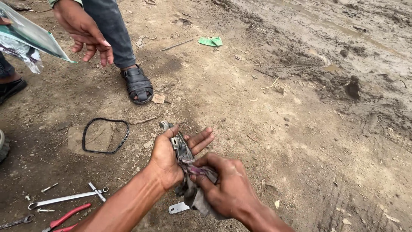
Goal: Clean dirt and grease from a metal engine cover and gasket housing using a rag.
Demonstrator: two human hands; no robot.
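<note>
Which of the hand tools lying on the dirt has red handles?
The pliers at the bottom left, beside the long silver wrench; the other tools there are bare metal.

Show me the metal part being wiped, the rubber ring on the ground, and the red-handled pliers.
metal part (177, 141), head view, on the bare grey stretch above the rag.
rubber ring (85, 136), head view, on the black loop's left side.
red-handled pliers (71, 215), head view, on the upper red handle.
</note>
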